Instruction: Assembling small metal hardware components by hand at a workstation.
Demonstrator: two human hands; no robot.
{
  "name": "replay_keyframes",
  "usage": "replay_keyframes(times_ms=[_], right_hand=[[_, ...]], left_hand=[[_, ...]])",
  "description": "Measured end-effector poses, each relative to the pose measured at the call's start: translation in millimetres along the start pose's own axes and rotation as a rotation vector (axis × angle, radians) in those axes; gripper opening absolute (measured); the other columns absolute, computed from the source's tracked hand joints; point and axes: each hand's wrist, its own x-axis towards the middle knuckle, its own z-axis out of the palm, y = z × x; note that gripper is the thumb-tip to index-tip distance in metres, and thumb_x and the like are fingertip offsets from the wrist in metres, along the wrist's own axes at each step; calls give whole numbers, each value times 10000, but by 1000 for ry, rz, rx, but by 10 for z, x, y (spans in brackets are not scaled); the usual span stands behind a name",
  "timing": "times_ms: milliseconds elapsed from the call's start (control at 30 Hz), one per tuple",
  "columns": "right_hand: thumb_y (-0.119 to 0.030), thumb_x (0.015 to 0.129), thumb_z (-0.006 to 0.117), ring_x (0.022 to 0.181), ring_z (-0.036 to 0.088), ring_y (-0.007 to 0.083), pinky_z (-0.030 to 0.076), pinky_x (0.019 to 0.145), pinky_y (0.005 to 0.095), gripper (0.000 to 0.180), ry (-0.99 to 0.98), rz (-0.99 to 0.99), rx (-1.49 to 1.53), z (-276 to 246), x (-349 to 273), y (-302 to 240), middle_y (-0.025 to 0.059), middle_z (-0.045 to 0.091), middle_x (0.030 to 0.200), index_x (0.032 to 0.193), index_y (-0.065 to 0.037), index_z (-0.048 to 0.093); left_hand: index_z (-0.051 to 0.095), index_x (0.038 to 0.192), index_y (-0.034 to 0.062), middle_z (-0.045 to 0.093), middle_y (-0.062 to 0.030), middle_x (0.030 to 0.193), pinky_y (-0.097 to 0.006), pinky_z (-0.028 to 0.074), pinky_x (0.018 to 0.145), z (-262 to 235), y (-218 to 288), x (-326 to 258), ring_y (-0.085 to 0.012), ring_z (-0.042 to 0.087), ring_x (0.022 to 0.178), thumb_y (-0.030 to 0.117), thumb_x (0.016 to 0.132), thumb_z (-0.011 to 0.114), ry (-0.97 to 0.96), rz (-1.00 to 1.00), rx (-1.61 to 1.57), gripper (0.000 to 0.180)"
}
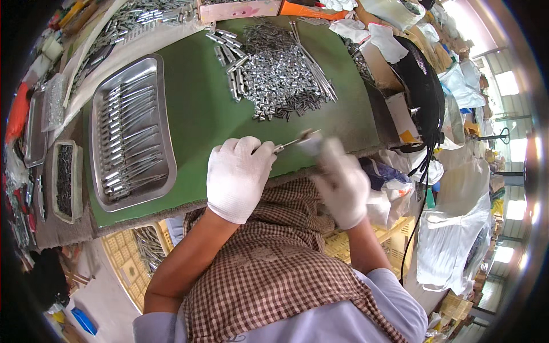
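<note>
My left hand (239, 177), in a white knit glove, is closed round the thicker end of a slim metal rod (290, 142) above the near edge of the green work surface. The rod's thin shaft points right, toward my other hand. Around its far tip, motion smears my gloved right hand (343, 186), and its fingers cannot be made out. A small brownish and pale patch shows at that tip, too blurred to name. Left of my hands, a steel tray (168, 154) holds a row of several slim metal pieces (131, 131) with thick shiny ends and thin shafts.
Small shiny metal parts (286, 77) lie heaped on the green mat (197, 86), beside long thin rods (314, 63) and short metal tubes (235, 71). A narrow bin (77, 188) of dark small pieces stands far left. Yellow crates (123, 263) sit under the table; a black cable (420, 211) hangs right.
</note>
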Motion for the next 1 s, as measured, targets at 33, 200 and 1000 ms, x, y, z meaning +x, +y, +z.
replay_keyframes(times_ms=[33,200,1000], right_hand=[[-158,799,803,750,690,342,570,673,399,697,-199,5,-69,24,-7,-89,176,694,916,1447,-123,547],[-148,777,825,735,710,337,574,646,388,735,93,73,200,97,-15,-85,168,718,930,1454,-107,541],[-384,880,675,1206,554,361,428,1008,501,314,462,145,-799,-490,2123,2087,98,639,1245,1076,-139,698]], left_hand=[[719,984,131,601,-19,884,-410,460,709,0,-17,-4,-255,603,798,147,786,771,14,18,4,205],[737,1000,121,608,-28,887,-417,458,723,-6,24,36,-270,596,798,135,780,771,-15,-13,-22,223],[628,1098,56,651,-112,1142,-445,474,982,-1098,-232,-534,-311,611,1092,46,897,646,151,-171,121,202]])
